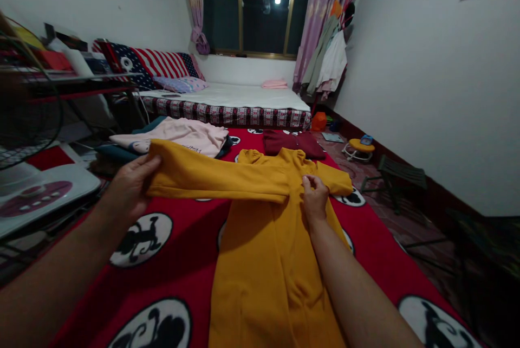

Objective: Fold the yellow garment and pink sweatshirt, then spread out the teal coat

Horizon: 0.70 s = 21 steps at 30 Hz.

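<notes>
Head view: a yellow dress (260, 261) lies flat on the red blanket (179, 283), collar at 12 o'clock. The left hand (130, 185) has its grip closed on the cuff of the sleeve (219, 177), which is drawn across the chest toward 9 o'clock. The right hand (314, 199) pinches the cloth at the shoulder fold. To fold well, I judge the sleeve should stay taut and level, with the right fingers pinning the crease. Folded clothes (182, 136) sit at 11 o'clock.

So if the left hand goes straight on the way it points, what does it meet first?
Probably the pink garment just beyond the sleeve that the left hand grips; depth is hard to judge from this view.
</notes>
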Each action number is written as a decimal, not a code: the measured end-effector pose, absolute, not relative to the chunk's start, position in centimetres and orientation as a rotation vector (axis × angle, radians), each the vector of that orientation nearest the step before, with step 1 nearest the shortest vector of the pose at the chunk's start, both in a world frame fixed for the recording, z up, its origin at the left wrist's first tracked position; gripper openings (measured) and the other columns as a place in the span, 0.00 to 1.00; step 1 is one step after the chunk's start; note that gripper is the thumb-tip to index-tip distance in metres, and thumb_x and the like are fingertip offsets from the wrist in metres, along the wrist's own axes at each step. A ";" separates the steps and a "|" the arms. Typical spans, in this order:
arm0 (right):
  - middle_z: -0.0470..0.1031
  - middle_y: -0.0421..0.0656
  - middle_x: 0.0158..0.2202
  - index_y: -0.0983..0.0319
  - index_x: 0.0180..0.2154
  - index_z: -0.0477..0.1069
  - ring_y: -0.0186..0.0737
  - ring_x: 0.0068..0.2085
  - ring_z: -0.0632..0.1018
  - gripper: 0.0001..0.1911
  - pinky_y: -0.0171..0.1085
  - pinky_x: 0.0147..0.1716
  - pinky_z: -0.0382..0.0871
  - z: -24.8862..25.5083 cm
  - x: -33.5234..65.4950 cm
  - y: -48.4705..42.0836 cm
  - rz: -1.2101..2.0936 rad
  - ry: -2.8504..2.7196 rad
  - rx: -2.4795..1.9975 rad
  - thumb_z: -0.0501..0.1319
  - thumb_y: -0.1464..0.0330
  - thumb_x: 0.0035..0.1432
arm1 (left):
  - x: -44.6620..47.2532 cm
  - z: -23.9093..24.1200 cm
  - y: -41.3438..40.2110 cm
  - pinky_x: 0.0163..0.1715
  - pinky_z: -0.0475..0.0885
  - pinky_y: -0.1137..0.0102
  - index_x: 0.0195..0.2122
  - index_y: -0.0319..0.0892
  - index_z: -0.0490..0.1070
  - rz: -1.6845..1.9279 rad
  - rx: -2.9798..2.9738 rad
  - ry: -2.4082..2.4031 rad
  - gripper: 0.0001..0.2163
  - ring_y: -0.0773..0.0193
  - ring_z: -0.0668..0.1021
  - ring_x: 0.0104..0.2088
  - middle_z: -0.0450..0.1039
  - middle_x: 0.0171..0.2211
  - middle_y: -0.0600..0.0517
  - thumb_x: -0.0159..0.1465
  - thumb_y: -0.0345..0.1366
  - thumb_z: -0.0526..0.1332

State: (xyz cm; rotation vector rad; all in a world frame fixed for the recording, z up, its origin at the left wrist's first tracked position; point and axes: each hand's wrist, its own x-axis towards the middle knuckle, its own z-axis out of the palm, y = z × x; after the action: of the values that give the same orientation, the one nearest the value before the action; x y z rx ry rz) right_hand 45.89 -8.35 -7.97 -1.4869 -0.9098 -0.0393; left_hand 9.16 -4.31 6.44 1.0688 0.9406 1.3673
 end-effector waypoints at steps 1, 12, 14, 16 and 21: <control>0.76 0.45 0.34 0.63 0.35 0.73 0.42 0.37 0.75 0.17 0.40 0.40 0.68 -7.8 45.6 -8.5 -0.058 -0.958 -1.475 0.55 0.57 0.58 | 8.5 6.7 -4.2 0.32 0.76 0.75 0.45 0.35 0.72 1.411 1.018 0.969 0.11 0.66 0.79 0.33 0.78 0.28 0.54 0.61 0.28 0.59; 0.74 0.43 0.33 0.62 0.33 0.72 0.38 0.32 0.75 0.14 0.38 0.36 0.69 -7.0 43.6 -8.7 0.052 -1.295 -1.536 0.56 0.59 0.59 | 6.6 5.7 -7.9 0.17 0.73 0.79 0.37 0.39 0.77 1.376 0.866 1.144 0.12 0.67 0.78 0.21 0.79 0.25 0.55 0.54 0.23 0.59; 0.75 0.43 0.35 0.62 0.36 0.72 0.38 0.32 0.76 0.12 0.36 0.33 0.70 -6.5 43.2 -9.2 0.110 -1.348 -1.548 0.58 0.60 0.57 | 7.0 5.5 -8.5 0.18 0.74 0.78 0.36 0.40 0.77 1.363 0.867 1.123 0.12 0.66 0.78 0.21 0.79 0.26 0.55 0.52 0.23 0.61; 0.75 0.43 0.38 0.61 0.41 0.71 0.38 0.34 0.76 0.13 0.36 0.34 0.71 -6.0 42.4 -9.8 0.138 -1.476 -1.531 0.60 0.64 0.54 | 7.4 5.2 -8.7 0.19 0.75 0.78 0.37 0.40 0.77 1.382 0.884 1.067 0.12 0.65 0.79 0.23 0.80 0.27 0.54 0.52 0.24 0.62; 0.66 0.47 0.57 0.59 0.59 0.59 0.45 0.53 0.71 0.37 0.41 0.51 0.68 -5.1 39.6 -10.5 0.032 -1.855 -1.472 0.58 0.75 0.43 | 7.4 5.4 -8.1 0.27 0.78 0.75 0.43 0.39 0.76 1.487 0.858 0.956 0.14 0.64 0.82 0.31 0.80 0.35 0.52 0.58 0.23 0.57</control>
State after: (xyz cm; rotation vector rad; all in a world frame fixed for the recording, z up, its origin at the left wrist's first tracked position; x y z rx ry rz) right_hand 39.58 -10.54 -5.14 -1.4715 -1.8551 0.0315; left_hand 7.36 -8.09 5.35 0.8577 0.9558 1.4869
